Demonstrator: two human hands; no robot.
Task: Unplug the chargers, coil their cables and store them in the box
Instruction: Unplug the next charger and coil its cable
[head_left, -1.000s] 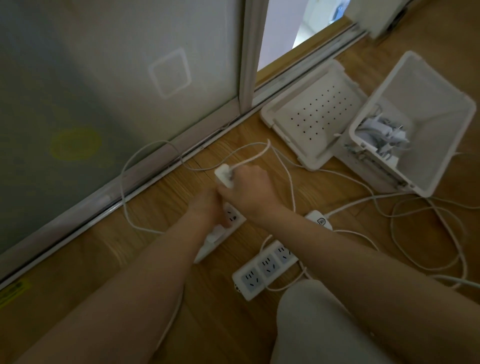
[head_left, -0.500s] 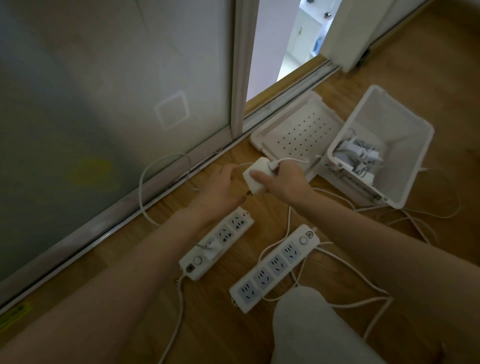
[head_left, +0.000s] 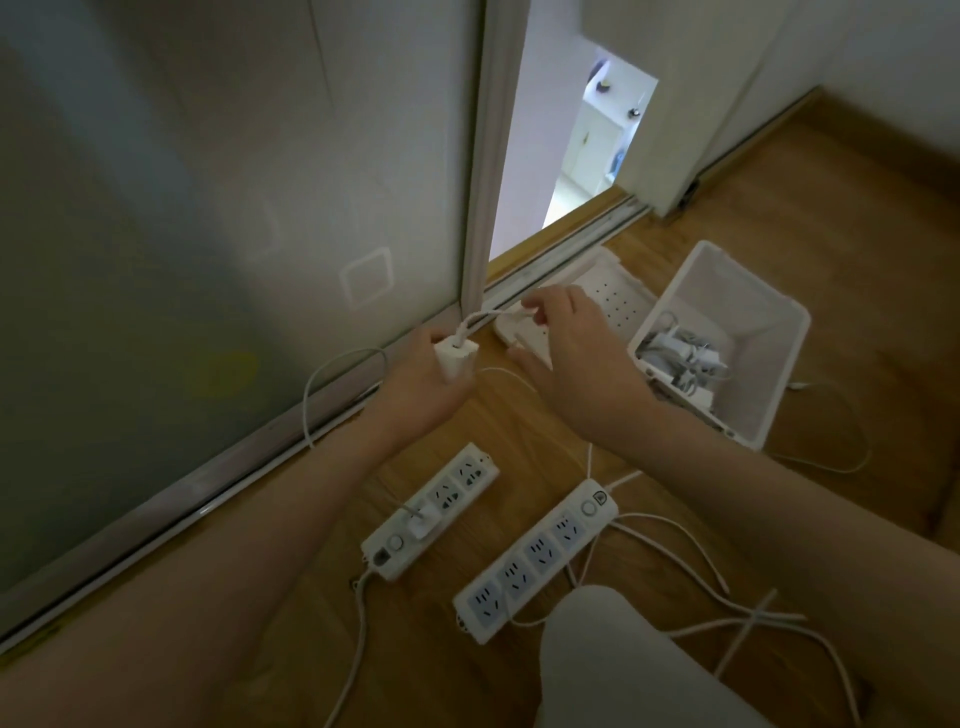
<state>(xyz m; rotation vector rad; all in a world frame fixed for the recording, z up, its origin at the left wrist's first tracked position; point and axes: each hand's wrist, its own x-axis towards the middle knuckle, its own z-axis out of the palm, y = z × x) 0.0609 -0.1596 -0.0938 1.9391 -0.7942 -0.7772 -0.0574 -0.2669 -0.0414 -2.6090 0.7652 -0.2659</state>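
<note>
- Gripping a white charger brick (head_left: 454, 358) in the left hand (head_left: 415, 389), fingers curled round its body, well to the left of the box (head_left: 779, 332), above the wooden floor (head_left: 857, 260).
- Pinching the brick's cable (head_left: 488, 316) in the right hand (head_left: 576, 358) between thumb and fingertips, just left of the box, above its perforated lid (head_left: 618, 296); hands near each other, not touching, joined by a short run of cable.
- Probably light and rigid, with smooth plastic sides: easy to hold across the flat faces, no harm in a firm squeeze.
- Thin, soft, springy cable, likely to unwind if let go: best taken close to the brick and wound in loose loops, sparing the plug end any sharp bend.
- Already lying inside the box: several coiled chargers (head_left: 680, 353).
- Left to unplug, judging by the floor: one more charger (head_left: 423, 522), seated in the power strip (head_left: 457, 483) farther from the box; nearer strip (head_left: 540, 556) showing bare sockets only.
</note>
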